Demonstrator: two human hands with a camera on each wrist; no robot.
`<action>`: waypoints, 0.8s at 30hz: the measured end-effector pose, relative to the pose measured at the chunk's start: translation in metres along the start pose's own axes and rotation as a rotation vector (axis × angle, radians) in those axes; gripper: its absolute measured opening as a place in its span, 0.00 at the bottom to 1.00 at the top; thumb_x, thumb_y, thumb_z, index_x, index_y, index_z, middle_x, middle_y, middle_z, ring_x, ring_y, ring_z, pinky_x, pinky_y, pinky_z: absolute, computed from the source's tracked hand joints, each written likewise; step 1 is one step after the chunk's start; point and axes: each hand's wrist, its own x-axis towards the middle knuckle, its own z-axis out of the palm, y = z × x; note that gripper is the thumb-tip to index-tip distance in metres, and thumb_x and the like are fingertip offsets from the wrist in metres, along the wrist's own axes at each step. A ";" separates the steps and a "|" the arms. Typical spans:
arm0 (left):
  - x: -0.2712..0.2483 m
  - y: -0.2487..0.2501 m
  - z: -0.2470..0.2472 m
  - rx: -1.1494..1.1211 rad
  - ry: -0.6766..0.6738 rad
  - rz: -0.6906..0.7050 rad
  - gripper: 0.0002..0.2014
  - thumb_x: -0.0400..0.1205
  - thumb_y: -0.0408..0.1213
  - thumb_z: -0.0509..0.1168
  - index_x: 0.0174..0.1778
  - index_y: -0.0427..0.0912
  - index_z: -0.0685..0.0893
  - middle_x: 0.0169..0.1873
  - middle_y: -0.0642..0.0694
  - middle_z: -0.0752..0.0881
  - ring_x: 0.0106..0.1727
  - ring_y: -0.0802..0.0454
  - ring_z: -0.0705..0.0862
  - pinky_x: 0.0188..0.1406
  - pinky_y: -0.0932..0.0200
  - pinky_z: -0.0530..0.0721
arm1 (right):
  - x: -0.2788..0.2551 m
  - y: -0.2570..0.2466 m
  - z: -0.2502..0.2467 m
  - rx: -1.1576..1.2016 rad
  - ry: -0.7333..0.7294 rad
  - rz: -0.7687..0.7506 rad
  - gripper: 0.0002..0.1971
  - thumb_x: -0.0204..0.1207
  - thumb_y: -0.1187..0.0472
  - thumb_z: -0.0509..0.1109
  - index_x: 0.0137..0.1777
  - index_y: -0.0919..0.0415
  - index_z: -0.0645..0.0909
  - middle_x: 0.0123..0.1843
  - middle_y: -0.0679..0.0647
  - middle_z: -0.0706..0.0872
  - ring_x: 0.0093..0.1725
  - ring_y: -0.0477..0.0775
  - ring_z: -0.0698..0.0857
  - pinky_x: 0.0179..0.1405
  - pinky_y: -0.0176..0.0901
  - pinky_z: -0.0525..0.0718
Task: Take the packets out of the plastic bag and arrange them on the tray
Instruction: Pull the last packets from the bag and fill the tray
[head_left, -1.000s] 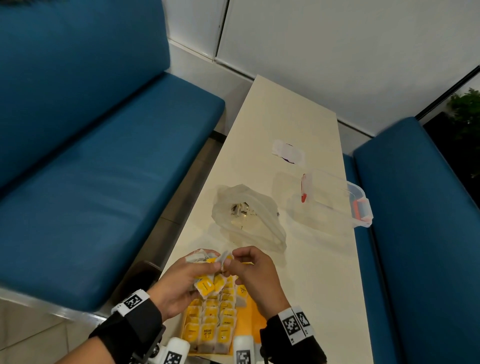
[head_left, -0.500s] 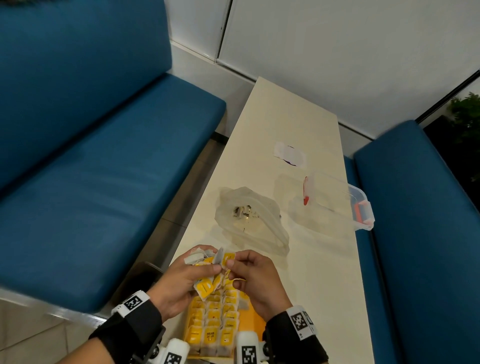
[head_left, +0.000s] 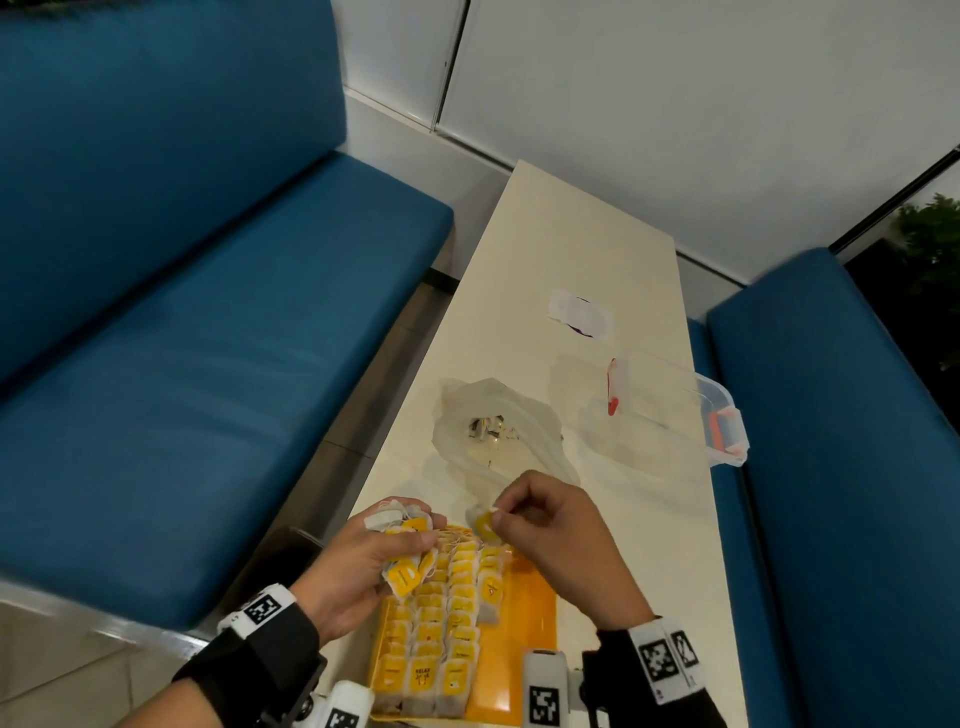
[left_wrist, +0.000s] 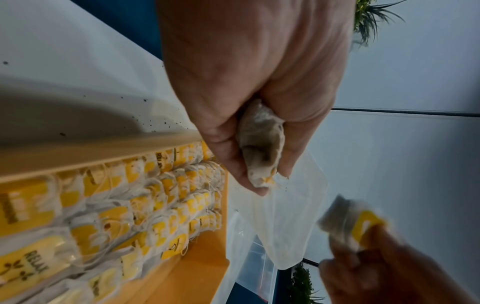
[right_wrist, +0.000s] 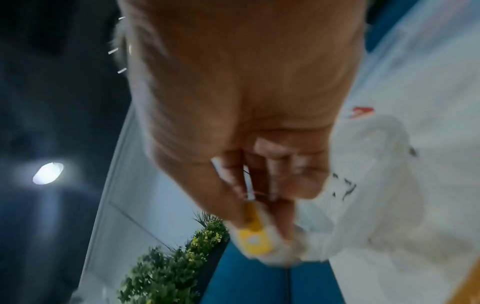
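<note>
Our right grip (head_left: 545, 525) pinches one packet (head_left: 485, 525) just above the tray's (head_left: 535, 623) far edge; our left grip (head_left: 363, 566) clutches a bunch of packets (head_left: 402, 551). Beyond lies the plastic bag (head_left: 498, 426) on the surface (head_left: 582, 249).

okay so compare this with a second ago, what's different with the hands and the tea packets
The right hand has drawn one packet rightward, clear of the bunch that the left hand holds; a second ago both hands met at that bunch. The tray, its rows and the plastic bag are unchanged.
</note>
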 end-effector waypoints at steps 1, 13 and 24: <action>0.000 0.000 -0.001 0.013 0.001 0.001 0.16 0.76 0.24 0.75 0.59 0.34 0.85 0.59 0.33 0.91 0.51 0.39 0.92 0.49 0.46 0.91 | 0.001 0.003 -0.001 -0.093 -0.043 0.023 0.05 0.74 0.64 0.75 0.40 0.54 0.84 0.35 0.47 0.87 0.34 0.41 0.84 0.34 0.36 0.80; -0.002 0.004 0.019 0.219 -0.270 0.065 0.15 0.76 0.17 0.72 0.59 0.27 0.85 0.67 0.40 0.88 0.65 0.32 0.88 0.58 0.41 0.90 | 0.001 0.011 0.002 0.062 -0.125 0.104 0.03 0.80 0.64 0.72 0.46 0.56 0.84 0.28 0.56 0.85 0.27 0.52 0.86 0.32 0.39 0.82; -0.003 -0.004 0.015 0.429 -0.225 0.107 0.15 0.75 0.22 0.77 0.57 0.36 0.91 0.57 0.31 0.90 0.60 0.31 0.89 0.62 0.35 0.88 | -0.004 0.033 0.009 0.091 -0.015 0.165 0.08 0.76 0.70 0.74 0.48 0.56 0.88 0.38 0.49 0.88 0.34 0.43 0.87 0.33 0.30 0.79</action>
